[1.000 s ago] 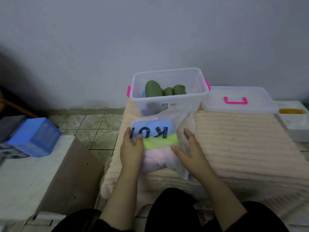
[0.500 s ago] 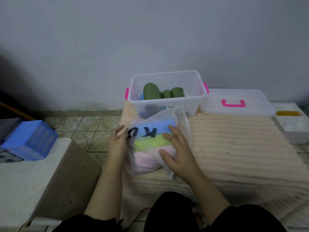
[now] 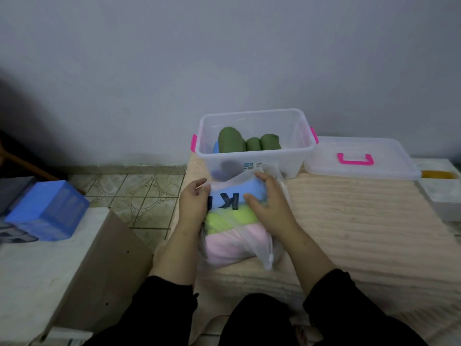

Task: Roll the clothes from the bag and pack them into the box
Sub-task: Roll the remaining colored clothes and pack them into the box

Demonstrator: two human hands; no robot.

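A translucent plastic bag (image 3: 268, 258) lies on the beige ribbed blanket (image 3: 361, 221) in front of me. Inside it are folded clothes: a blue one (image 3: 252, 189) with black letters, a yellow-green one (image 3: 229, 218) and a pink one (image 3: 232, 243). My left hand (image 3: 193, 203) grips the bag's left edge near its mouth. My right hand (image 3: 270, 203) reaches into the mouth, fingers curled over the blue garment. Behind the bag stands the clear box (image 3: 296, 126) with pink latches, holding three rolled green clothes (image 3: 230, 141) and a bit of blue.
The box's clear lid (image 3: 359, 168) with a pink handle lies to the right of the box. A white container (image 3: 444, 193) sits at the far right. On the left are a blue box (image 3: 47, 209), a cardboard flap (image 3: 99, 265) and tiled floor.
My right hand has moved from the bag's right side up to its mouth and onto the blue garment. My left hand shifted to the bag's upper left edge. The bag has crumpled.
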